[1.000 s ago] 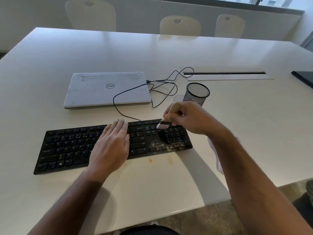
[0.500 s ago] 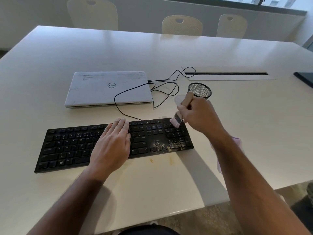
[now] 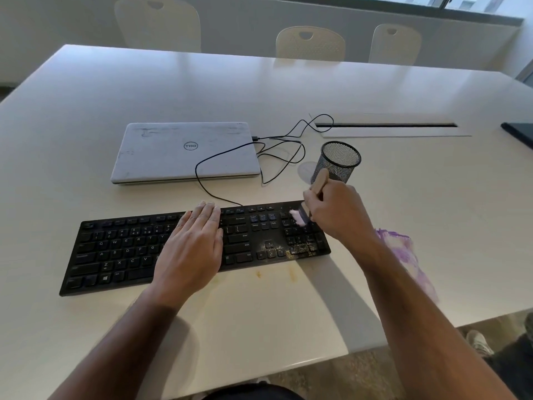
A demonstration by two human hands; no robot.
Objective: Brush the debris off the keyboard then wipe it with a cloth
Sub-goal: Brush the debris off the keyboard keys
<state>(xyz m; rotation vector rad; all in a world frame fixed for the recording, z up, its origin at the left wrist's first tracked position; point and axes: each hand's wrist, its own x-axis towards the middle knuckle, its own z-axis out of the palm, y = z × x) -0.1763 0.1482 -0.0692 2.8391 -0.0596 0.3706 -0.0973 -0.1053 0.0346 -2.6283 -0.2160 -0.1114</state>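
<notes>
A black keyboard (image 3: 121, 249) lies across the near part of the white table (image 3: 259, 313). My left hand (image 3: 193, 243) rests flat on its middle keys, fingers together. My right hand (image 3: 336, 212) grips a small brush (image 3: 300, 216) with a wooden handle and pale pink bristles, the bristles touching the top of the number pad. Yellowish crumbs of debris (image 3: 300, 251) sit on the lower right keys. A purple and white cloth (image 3: 403, 249) lies on the table to the right, partly hidden by my right forearm.
A closed white laptop (image 3: 184, 151) lies behind the keyboard, with a black cable (image 3: 277, 151) looping beside it. A black mesh pen cup (image 3: 339, 161) stands just behind my right hand. Brownish stains (image 3: 292, 274) mark the table in front of the keyboard. Chairs stand at the far edge.
My right hand has carried the brush from the keys left of the number pad to the pad's top and tilted the handle upright. My left hand has stayed in place.
</notes>
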